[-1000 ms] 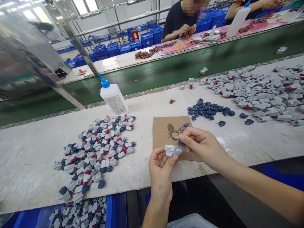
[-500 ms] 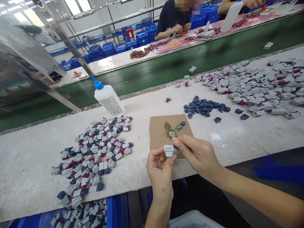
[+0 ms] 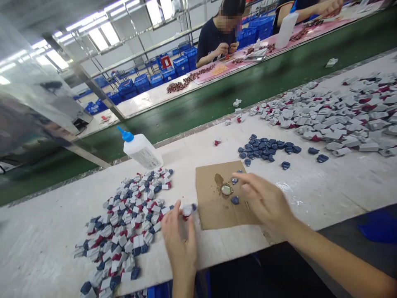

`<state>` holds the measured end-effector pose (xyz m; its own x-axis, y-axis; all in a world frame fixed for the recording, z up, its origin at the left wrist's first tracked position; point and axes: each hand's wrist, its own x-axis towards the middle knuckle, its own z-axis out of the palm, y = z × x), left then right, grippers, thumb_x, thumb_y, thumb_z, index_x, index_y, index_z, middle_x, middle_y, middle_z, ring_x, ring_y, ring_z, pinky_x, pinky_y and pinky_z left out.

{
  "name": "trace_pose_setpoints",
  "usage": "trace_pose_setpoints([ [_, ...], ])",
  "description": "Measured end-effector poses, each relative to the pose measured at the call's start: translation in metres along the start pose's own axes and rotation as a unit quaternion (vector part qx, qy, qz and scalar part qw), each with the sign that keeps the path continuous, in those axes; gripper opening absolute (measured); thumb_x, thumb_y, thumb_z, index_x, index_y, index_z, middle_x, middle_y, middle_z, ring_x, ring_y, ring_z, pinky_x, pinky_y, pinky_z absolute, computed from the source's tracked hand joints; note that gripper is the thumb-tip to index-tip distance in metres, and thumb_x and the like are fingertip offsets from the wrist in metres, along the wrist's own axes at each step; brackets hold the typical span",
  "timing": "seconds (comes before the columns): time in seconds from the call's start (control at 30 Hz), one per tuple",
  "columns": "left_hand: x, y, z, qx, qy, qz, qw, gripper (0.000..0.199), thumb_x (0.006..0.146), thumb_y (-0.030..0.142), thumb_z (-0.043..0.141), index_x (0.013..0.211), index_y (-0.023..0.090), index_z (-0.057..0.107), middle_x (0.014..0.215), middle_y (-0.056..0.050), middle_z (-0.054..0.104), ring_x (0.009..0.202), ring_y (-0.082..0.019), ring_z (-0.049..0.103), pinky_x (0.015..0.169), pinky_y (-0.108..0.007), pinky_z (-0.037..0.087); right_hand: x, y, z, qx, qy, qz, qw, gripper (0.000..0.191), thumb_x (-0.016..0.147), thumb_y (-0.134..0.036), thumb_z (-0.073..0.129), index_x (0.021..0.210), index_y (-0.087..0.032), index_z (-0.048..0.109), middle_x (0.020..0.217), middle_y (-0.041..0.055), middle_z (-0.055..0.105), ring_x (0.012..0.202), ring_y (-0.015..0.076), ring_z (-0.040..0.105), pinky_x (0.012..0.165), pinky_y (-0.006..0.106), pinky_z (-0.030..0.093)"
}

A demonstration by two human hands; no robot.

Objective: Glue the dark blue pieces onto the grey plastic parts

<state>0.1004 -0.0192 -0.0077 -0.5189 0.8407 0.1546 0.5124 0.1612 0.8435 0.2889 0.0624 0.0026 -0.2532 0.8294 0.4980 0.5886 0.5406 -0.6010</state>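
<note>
My left hand [image 3: 180,238] is over the table at the left edge of the cardboard. Its thumb and fingers are around a small light-grey block [image 3: 187,210] with red and dark blue parts, blurred by motion. My right hand [image 3: 268,203] hovers over the right side of the cardboard [image 3: 214,217], thumb and index finger apart and nothing seen between them. Close to its fingertips lies a dark blue piece [image 3: 235,181]; another blue piece [image 3: 235,200] sits lower down. A small round metal-rimmed dish [image 3: 226,189] rests on the cardboard beside a brown wet stain [image 3: 218,179].
Left of my left hand spreads a pile of grey, red and blue blocks [image 3: 124,231], with a blue-capped white bottle [image 3: 142,151] behind. Loose blue pieces [image 3: 263,148] and a large grey heap [image 3: 335,111] lie right. Beyond the green conveyor belt [image 3: 198,105] sits a co-worker [image 3: 214,43].
My hands have parted: the left moved left with the grey block, the right moved to the blue pieces on the cardboard. The view has shifted slightly.
</note>
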Motion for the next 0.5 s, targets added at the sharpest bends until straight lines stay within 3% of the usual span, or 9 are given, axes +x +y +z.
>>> trace_pose_setpoints([
  [0.07, 0.005, -0.017, -0.009, 0.189, 0.064, 0.122, 0.972, 0.033, 0.074, 0.023, 0.055, 0.107, 0.023, 0.060, 0.107, -0.013, 0.050, 0.115, -0.032, 0.036, 0.098, -0.049, 0.025, 0.012, 0.033, -0.018, -0.104, 0.034, 0.029, 0.994, 0.028, 0.089, -0.031, 0.034, 0.107, -0.020, 0.053, 0.095, 0.0079, 0.063, 0.085, 0.0202, 0.059, 0.065, 0.030, 0.047],
  [0.13, 0.010, -0.033, -0.010, 0.288, 0.105, 0.213, 0.928, 0.041, 0.071, 0.020, 0.057, 0.111, 0.023, 0.059, 0.122, -0.015, 0.042, 0.120, -0.037, 0.029, 0.099, -0.052, 0.022, 0.020, 0.074, -0.037, -0.230, 0.030, 0.028, 0.972, 0.033, 0.087, -0.038, 0.037, 0.104, -0.018, 0.056, 0.100, 0.0119, 0.061, 0.092, 0.0260, 0.055, 0.071, 0.036, 0.045],
  [0.2, 0.019, -0.040, -0.005, 0.304, 0.133, 0.285, 0.899, 0.054, 0.067, 0.017, 0.060, 0.119, 0.028, 0.052, 0.131, -0.012, 0.037, 0.120, -0.038, 0.030, 0.099, -0.053, 0.022, 0.021, 0.114, -0.050, -0.320, 0.019, 0.010, 0.947, 0.041, 0.084, -0.046, 0.040, 0.104, -0.015, 0.059, 0.105, 0.0160, 0.058, 0.093, 0.0305, 0.052, 0.070, 0.040, 0.044],
  [0.27, 0.038, -0.031, 0.006, 0.266, 0.152, 0.354, 0.884, 0.062, 0.065, 0.015, 0.061, 0.122, 0.034, 0.048, 0.130, -0.008, 0.041, 0.119, -0.037, 0.033, 0.100, -0.051, 0.022, 0.017, 0.146, -0.056, -0.350, 0.012, 0.001, 0.937, 0.041, 0.083, -0.047, 0.040, 0.100, -0.016, 0.062, 0.105, 0.0160, 0.057, 0.093, 0.0310, 0.051, 0.070, 0.041, 0.043],
  [0.37, 0.088, 0.018, 0.039, 0.208, 0.091, 0.450, 0.864, 0.057, 0.068, 0.012, 0.060, 0.121, 0.031, 0.049, 0.121, -0.007, 0.052, 0.118, -0.032, 0.038, 0.101, -0.047, 0.025, 0.012, 0.167, -0.054, -0.314, 0.018, 0.006, 0.949, 0.037, 0.088, -0.039, 0.035, 0.094, -0.019, 0.065, 0.103, 0.0118, 0.058, 0.099, 0.0266, 0.051, 0.079, 0.039, 0.043],
  [0.4, 0.111, 0.041, 0.058, 0.210, 0.023, 0.477, 0.853, 0.054, 0.071, 0.013, 0.058, 0.121, 0.028, 0.048, 0.118, -0.008, 0.054, 0.118, -0.030, 0.039, 0.099, -0.046, 0.029, 0.011, 0.168, -0.053, -0.299, 0.028, 0.016, 0.954, 0.037, 0.088, -0.039, 0.033, 0.098, -0.020, 0.064, 0.106, 0.0110, 0.057, 0.100, 0.0253, 0.050, 0.082, 0.039, 0.043],
  [0.43, 0.136, 0.064, 0.082, 0.217, -0.057, 0.492, 0.841, 0.051, 0.074, 0.015, 0.054, 0.124, 0.024, 0.045, 0.116, -0.009, 0.055, 0.117, -0.027, 0.041, 0.097, -0.043, 0.034, 0.012, 0.168, -0.054, -0.289, 0.036, 0.029, 0.956, 0.038, 0.088, -0.040, 0.033, 0.104, -0.020, 0.061, 0.110, 0.0106, 0.055, 0.103, 0.0249, 0.049, 0.084, 0.039, 0.042],
  [0.5, 0.189, 0.105, 0.142, 0.231, -0.131, 0.474, 0.839, 0.044, 0.083, 0.024, 0.044, 0.126, 0.018, 0.040, 0.122, -0.012, 0.052, 0.119, -0.025, 0.040, 0.097, -0.041, 0.034, 0.012, 0.166, -0.057, -0.283, 0.062, 0.065, 0.955, 0.045, 0.086, -0.047, 0.034, 0.115, -0.020, 0.055, 0.119, 0.0108, 0.050, 0.108, 0.0266, 0.046, 0.086, 0.041, 0.042],
])
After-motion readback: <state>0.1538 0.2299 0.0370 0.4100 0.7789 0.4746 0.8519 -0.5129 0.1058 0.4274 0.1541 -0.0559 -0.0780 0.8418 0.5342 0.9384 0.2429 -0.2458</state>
